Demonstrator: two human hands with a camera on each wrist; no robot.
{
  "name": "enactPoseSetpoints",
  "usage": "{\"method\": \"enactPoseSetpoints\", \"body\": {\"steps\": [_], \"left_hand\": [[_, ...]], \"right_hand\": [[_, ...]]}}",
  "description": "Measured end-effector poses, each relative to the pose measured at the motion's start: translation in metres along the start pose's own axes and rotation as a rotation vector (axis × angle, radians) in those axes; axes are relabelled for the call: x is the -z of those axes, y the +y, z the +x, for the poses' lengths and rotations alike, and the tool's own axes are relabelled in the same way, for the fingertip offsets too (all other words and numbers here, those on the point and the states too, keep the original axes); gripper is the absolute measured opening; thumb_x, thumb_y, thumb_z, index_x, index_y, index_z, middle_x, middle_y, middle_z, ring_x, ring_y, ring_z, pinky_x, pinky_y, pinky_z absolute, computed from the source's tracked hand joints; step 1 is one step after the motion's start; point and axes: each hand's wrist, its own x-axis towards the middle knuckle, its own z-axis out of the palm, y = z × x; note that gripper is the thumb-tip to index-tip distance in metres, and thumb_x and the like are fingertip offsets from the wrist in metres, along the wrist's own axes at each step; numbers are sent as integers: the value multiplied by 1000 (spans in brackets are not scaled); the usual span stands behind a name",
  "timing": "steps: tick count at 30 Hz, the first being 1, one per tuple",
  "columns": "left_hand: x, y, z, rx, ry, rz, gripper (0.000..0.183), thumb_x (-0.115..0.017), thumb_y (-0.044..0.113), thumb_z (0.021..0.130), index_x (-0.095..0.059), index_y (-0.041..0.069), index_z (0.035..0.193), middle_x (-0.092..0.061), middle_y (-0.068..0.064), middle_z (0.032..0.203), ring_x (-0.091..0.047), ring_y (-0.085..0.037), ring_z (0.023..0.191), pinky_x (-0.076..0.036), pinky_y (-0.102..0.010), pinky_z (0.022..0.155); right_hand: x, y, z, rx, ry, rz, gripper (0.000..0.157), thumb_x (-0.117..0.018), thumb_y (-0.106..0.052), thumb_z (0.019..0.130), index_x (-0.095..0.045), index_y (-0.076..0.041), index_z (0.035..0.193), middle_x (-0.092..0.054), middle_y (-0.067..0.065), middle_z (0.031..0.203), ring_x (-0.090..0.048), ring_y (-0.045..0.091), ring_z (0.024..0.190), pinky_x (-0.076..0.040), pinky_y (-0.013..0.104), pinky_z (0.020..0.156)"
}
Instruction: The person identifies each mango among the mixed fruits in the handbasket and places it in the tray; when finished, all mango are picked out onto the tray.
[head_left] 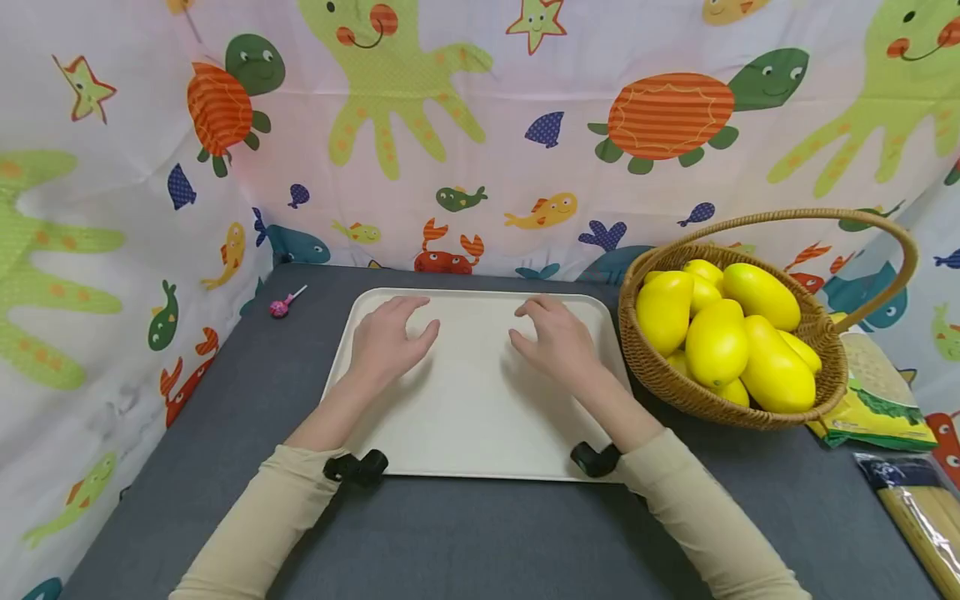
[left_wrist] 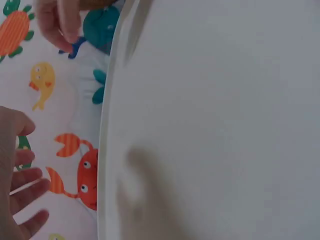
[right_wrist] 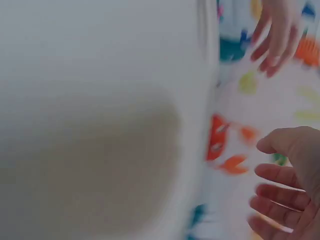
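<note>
A cream rectangular tray (head_left: 465, 392) lies on the dark table, bare on top. Over its left part hovers my left hand (head_left: 390, 337), fingers loosely bent, thumb apart, nothing held. My right hand (head_left: 555, 342) hangs over the tray's right part in a mirrored pose, also holding nothing. Both cast soft shadows on the tray. The left wrist view shows the left hand (left_wrist: 22, 185) at the left edge with fingers spread. In the right wrist view, the right hand (right_wrist: 290, 185) shows relaxed, parted fingers.
To the right of the tray stands a wicker basket (head_left: 637, 342) full of yellow mangoes (head_left: 717, 343). Beyond it lie a yellow-green food packet (head_left: 877, 392) and a pack of dry noodles (head_left: 918, 517). A pink lollipop (head_left: 280, 308) is at the back left. A patterned curtain (head_left: 495, 125) encloses the table.
</note>
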Motion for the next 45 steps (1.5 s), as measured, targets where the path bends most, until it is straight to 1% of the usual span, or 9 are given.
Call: {"method": "enactPoseSetpoints", "body": {"steps": [3,6,10,14,18,21,27,36,45], "left_hand": [[14,-6,-22,-32,39,-124,39,-60,34,92,-66,17,126,-65,-3,122,-59,-22,113,-47,-46,89],[26,-20,-48,-36,50,-211,40,-64,27,91,-63,15,129,-61,-4,127,-55,-24,118,-44,-50,94],[32,-44,-77,-32,39,-262,52,-67,20,89,-53,9,138,-50,-13,140,-43,-33,129,-34,-57,101],[31,-63,-95,-6,2,-282,64,-67,17,89,-41,1,144,-35,-23,149,-32,-43,133,-29,-62,100],[27,-69,-101,22,-49,-285,71,-66,19,90,-32,-2,148,-22,-28,153,-22,-47,137,-24,-65,102],[24,-69,-102,44,-92,-278,75,-64,24,91,-27,-2,151,-15,-28,156,-16,-47,140,-21,-66,103],[17,-68,-103,59,-156,-239,77,-62,30,92,-24,0,152,-11,-25,158,-13,-46,141,-22,-66,104],[13,-68,-103,56,-136,-228,75,-62,28,92,-26,-2,151,-13,-26,157,-15,-46,140,-23,-65,104],[7,-71,-95,86,-137,-223,74,-60,30,93,-26,-1,151,-14,-27,156,-16,-45,140,-23,-64,104]], "right_hand": [[38,-3,-16,166,36,25,16,-72,-21,86,-70,-8,95,-68,6,96,-62,22,86,-52,36,68],[80,5,-29,216,34,15,9,-73,-16,85,-70,-10,91,-68,4,90,-61,21,80,-52,35,68],[128,29,-37,116,-11,-58,16,-74,-13,83,-70,-8,98,-68,8,98,-58,26,89,-50,42,76],[155,55,-35,9,-133,-130,41,-76,-16,82,-62,0,117,-59,20,117,-51,37,107,-45,53,88],[160,71,-31,-56,-282,-173,69,-80,-25,79,-49,2,135,-43,27,137,-39,45,124,-37,61,99],[157,79,-28,-62,-357,-193,85,-81,-31,77,-40,3,143,-32,28,146,-31,48,131,-31,63,103],[151,86,-22,-41,-432,-222,99,-82,-30,74,-28,6,148,-21,30,151,-24,51,134,-28,65,105],[143,89,-22,-19,-435,-294,104,-85,-29,69,-26,9,146,-15,32,151,-22,52,131,-36,65,98],[138,90,-27,-15,-402,-266,101,-84,-18,65,-23,7,142,-16,32,146,-21,51,126,-38,66,93]]}}
